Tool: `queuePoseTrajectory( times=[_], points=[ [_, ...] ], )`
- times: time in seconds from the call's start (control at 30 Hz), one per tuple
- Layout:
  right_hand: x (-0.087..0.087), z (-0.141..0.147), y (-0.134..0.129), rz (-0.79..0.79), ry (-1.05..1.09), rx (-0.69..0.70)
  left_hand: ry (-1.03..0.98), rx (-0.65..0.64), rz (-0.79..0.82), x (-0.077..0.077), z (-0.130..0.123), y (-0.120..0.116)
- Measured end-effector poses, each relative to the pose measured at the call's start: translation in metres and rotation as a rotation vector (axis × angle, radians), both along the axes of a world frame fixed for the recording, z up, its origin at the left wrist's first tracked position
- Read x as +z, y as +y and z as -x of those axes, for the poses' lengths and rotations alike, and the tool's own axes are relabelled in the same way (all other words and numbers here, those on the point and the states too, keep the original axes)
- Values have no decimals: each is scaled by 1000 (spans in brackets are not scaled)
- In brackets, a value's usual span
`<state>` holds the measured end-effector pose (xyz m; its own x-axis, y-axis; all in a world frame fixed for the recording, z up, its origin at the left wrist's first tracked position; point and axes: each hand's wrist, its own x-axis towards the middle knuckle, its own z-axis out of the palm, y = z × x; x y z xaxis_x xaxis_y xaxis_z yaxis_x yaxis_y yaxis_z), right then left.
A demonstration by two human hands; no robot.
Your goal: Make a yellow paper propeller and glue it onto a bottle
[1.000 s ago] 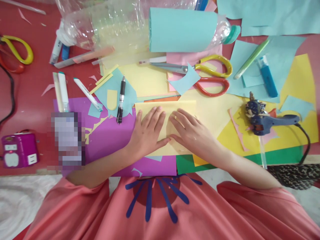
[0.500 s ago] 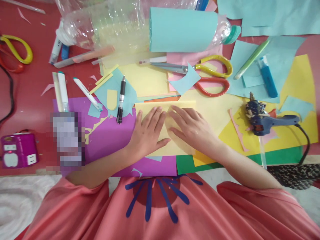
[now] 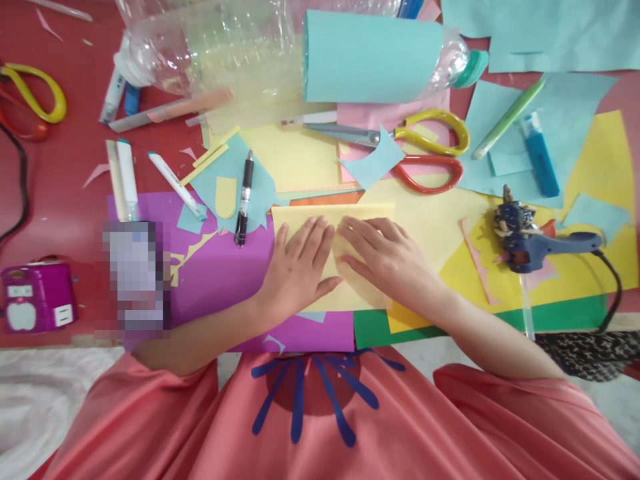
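Observation:
A pale yellow sheet (image 3: 327, 303) with a narrow folded strip along its far edge lies before me. My left hand (image 3: 300, 257) rests flat on its left part, fingers spread. On its right part lies my right hand (image 3: 383, 257), palm down with fingers stretched out, the fingertips near those of the left. Neither hand grips anything. Left of the sheet, a black pen (image 3: 244, 197) lies on light blue paper. Beyond the sheet are scissors (image 3: 431, 133) with yellow and red handles, partly under a light blue scrap (image 3: 375, 160).
A bottle wrapped in light blue paper (image 3: 373, 57) and clear bottles (image 3: 210, 47) lie at the back. A glue gun (image 3: 530, 243) is at right on yellow paper. At left are a phone (image 3: 135, 277), a purple box (image 3: 37, 298) and markers (image 3: 177, 185).
Both hands stay on the yellow sheet, almost unmoved. The table's contents have shifted very slightly right in the view.

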<state>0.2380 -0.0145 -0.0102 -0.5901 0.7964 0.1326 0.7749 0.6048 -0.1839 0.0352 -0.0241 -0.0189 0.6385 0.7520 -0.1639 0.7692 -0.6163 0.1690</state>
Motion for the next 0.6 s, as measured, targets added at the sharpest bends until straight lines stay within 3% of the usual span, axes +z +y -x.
queuePoseTrajectory(
  times=[0.37,0.6],
  points=[
    [-7,6,-8,-47,95,64,17,-9,-42,3,1,2],
    [-11,5,-5,-5,130,24,-21,-13,-104,3,4,8]
  ],
)
